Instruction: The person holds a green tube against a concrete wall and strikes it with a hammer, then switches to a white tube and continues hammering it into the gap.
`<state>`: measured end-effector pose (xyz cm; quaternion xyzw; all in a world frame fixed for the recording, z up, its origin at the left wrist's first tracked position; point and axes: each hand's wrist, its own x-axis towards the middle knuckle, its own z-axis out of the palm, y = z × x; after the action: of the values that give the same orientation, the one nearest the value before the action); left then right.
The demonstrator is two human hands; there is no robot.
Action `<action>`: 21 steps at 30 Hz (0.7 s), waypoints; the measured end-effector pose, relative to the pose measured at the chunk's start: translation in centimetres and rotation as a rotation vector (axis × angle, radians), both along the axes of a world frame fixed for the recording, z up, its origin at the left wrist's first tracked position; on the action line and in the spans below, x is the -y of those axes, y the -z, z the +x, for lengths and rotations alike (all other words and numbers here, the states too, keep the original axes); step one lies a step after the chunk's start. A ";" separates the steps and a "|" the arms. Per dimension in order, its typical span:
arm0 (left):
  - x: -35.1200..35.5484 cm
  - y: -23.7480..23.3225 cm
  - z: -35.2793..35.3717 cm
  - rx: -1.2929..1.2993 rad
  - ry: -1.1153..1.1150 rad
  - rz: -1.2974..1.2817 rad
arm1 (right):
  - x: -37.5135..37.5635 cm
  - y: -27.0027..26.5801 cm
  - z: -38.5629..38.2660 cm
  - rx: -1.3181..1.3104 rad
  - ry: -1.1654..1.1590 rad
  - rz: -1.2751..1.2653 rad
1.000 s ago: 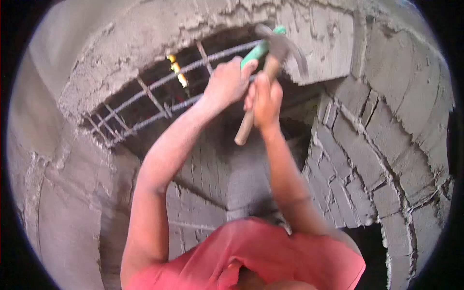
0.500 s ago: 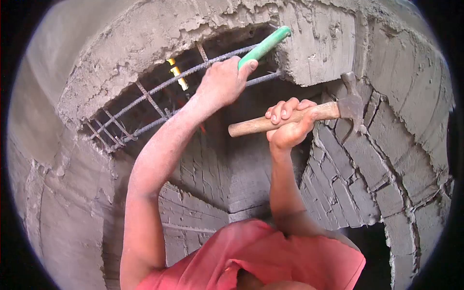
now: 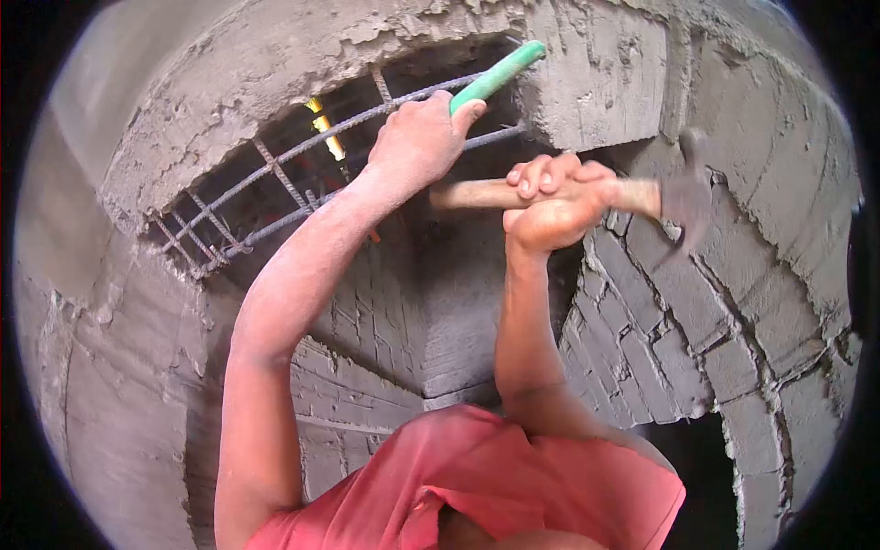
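My left hand [image 3: 417, 137] is closed around a green round bar [image 3: 500, 75], perhaps a chisel. One end of the bar sticks out past my thumb, toward the rough concrete edge [image 3: 596, 73]; its other end is hidden by my hand. To the right and lower, my right hand [image 3: 559, 202] grips the wooden handle of a claw hammer [image 3: 686, 199]. The hammer head is smeared by motion and appears in front of the grey wall, apart from the green bar. Steel reinforcing bars [image 3: 275, 165] run behind my left hand and forearm.
Broken concrete [image 3: 238, 82] borders the opening with the rebar grid. A yellow-and-white piece [image 3: 327, 133] hangs behind the bars. Cracked, grooved mortar [image 3: 742, 302] covers the right wall. A dark opening [image 3: 692, 477] lies at the lower right.
My right hand has risen slightly, and the hammer head has swung a little to the right. My left hand still holds the green bar, nearly in place. The view has shifted slightly.
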<state>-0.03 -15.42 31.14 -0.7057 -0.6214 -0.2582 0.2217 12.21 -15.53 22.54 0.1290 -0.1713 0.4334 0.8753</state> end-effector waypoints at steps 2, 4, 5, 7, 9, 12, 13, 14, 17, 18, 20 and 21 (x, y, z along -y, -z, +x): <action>-0.2 0.2 -0.1 -0.023 -0.010 0.005 | -2.1 1.3 -2.1 0.133 -0.053 0.017; 0.3 -0.3 0.0 -0.027 -0.020 -0.029 | -3.4 0.2 -2.5 0.576 -0.393 -0.146; 0.6 -0.4 -0.2 -0.044 -0.031 -0.077 | -2.9 -0.6 -2.6 0.675 -0.481 -0.169; -0.7 -0.9 -0.8 -0.058 0.002 -0.023 | -2.1 0.9 -3.1 0.616 -0.338 -0.094; -0.7 -0.5 -1.0 -0.030 0.052 -0.046 | -0.6 1.7 -2.3 0.332 -0.050 0.092; 0.9 -2.3 -0.5 -0.007 0.031 -0.136 | 1.2 1.7 -0.2 0.011 0.026 0.155; 1.3 -2.8 -0.3 0.031 0.012 -0.206 | 1.5 1.7 0.5 -0.040 0.045 0.153; 1.4 -2.7 -0.4 -0.025 0.051 -0.123 | 1.6 1.6 0.6 -0.040 0.045 0.152; 0.9 -2.3 -0.5 -0.082 -0.004 -0.070 | 0.3 1.9 -0.1 -0.203 -0.315 0.064; 1.2 -2.3 -0.2 -0.086 -0.016 -0.072 | -1.0 1.7 -2.4 -0.001 -0.138 -0.204; 1.4 -2.0 0.1 -0.096 0.058 -0.037 | -1.9 0.8 -3.2 0.423 -0.354 -0.139; 1.5 -2.1 -0.1 -0.116 0.123 -0.005 | -1.7 0.4 -2.8 0.465 -0.430 -0.102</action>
<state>-0.16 -16.91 33.20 -0.7568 -0.5638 -0.2283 0.2392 9.45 -13.79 22.13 0.0156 -0.3139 0.6342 0.7065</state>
